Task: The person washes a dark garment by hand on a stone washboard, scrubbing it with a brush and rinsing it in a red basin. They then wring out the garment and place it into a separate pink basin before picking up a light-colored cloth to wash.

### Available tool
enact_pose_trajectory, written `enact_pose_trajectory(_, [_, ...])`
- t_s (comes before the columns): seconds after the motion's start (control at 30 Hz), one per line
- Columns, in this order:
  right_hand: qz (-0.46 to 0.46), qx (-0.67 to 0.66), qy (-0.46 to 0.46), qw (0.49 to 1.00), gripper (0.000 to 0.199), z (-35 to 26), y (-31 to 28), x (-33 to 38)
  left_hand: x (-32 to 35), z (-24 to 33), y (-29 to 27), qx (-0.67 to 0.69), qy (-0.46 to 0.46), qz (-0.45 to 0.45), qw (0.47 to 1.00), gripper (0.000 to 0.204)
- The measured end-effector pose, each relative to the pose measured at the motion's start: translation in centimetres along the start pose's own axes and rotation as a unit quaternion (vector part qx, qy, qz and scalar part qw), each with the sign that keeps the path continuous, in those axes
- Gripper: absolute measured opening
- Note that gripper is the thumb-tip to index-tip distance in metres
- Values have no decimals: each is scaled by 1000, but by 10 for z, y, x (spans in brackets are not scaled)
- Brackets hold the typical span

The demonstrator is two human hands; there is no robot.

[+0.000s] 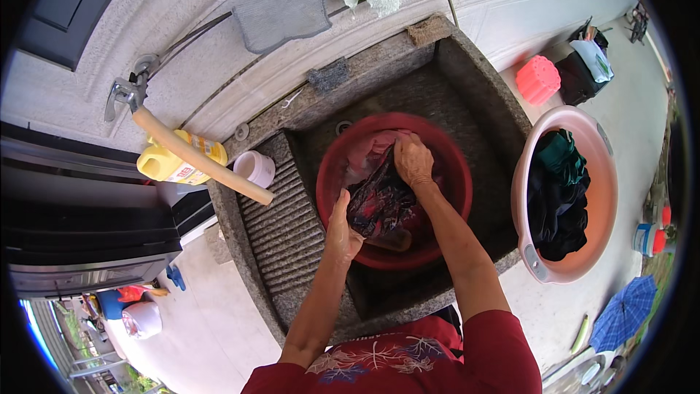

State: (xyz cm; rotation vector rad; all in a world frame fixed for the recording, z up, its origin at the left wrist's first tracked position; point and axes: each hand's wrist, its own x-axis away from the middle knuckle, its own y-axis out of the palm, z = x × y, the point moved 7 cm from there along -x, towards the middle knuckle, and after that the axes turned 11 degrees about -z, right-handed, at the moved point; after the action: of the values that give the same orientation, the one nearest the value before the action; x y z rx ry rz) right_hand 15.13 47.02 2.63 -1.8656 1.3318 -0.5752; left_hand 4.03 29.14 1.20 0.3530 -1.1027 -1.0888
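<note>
A dark garment with a red and pale pattern [380, 197] lies bunched in a round red basin [446, 241], which stands in a stone sink. My right hand [413, 159] is closed on the upper part of this garment, its fingers curled down into the folds. At the basin's left side, my left hand [341, 232] is beside the garment's lower left edge, thumb stretched away from the fingers; some of its fingertips are hidden. Pinkish cloth or water [368, 152] shows behind the garment. Near the basin's front wall sits a brownish block-like object [392, 241], partly covered.
A ribbed washboard [281, 222] forms the left part of the stone sink [485, 66]. A hose [200, 157] from the tap hangs over it, near a yellow jug [171, 160] and a white tub [255, 168]. At right stands a pink basin [601, 208] holding dark clothes [558, 204].
</note>
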Motion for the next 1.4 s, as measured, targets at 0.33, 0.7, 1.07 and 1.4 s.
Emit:
enact_pose_trajectory(0.33, [-112, 222, -24, 968, 47, 10, 98, 79, -51, -37, -104, -694, -52, 78, 714, 88])
enact_pose_trajectory(0.7, [-194, -312, 116, 923, 19, 44, 126, 7, -42, -14, -82, -160, -105, 156, 969, 93])
enact_pose_trajectory(1.07, [-112, -236, -222, 939, 31, -191, -26, 160, 46, -1, -23, 123, -39, -49, 990, 65])
enact_pose_trajectory(1.4, [-70, -53, -254, 963, 27, -206, -28, 110, 25, 22, -11, 69, 42, -61, 995, 47])
